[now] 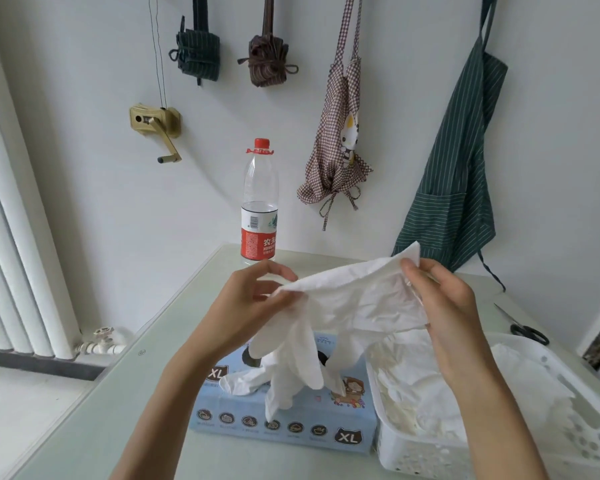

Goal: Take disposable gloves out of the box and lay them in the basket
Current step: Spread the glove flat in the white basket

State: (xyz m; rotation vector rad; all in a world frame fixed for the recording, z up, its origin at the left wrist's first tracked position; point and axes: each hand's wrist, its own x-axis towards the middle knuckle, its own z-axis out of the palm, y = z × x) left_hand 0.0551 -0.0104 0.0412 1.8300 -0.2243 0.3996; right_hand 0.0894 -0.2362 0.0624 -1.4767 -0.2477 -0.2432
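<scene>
A glove (pixel 354 299) is held up by its cuff, pinched at one end by the left hand (pixel 246 303) and at the other by the right hand (pixel 444 306); fingers curled, closed on it. Box (pixel 284 424) sits below the fingers, basket (pixel 568 410) below-right w/ gloves already in. Step, prob.: transfer. Next: glove to be carried right and laid flat.

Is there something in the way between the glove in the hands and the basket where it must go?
Nothing visible. Both hands, left hand and right hand, pinch the glove above the box; the open-topped basket sits just right of it.
</scene>
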